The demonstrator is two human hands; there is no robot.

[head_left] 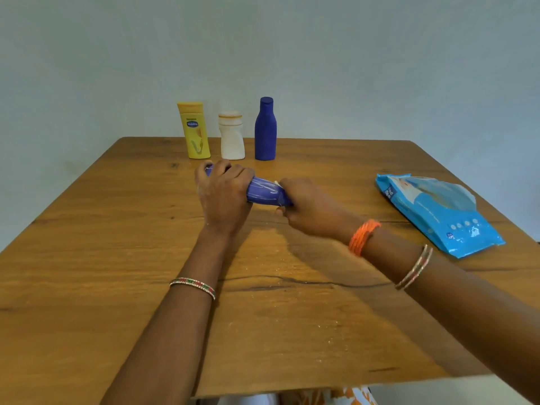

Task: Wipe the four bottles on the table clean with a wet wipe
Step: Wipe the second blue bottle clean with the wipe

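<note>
Wooden table (pixel 117 287): your left hand (pixel 223 197) grips the purple bottle (pixel 264 194), right hand (pixel 306 209) pinching the wet wipe (pixel 277 184) at three o'clock — squeeze loosely and it could slip.

This looks like a room in a home, though little of it shows. A plain wooden counter (pixel 292 317) with visible grain stands against a bare, pale blue-grey wall (pixel 292 54). On it are household toiletries: a yellow lotion bottle (pixel 194 130), a white bottle (pixel 231 136), a dark blue bottle (pixel 265 130), and a blue pack of wet wipes (pixel 438 211).
</note>
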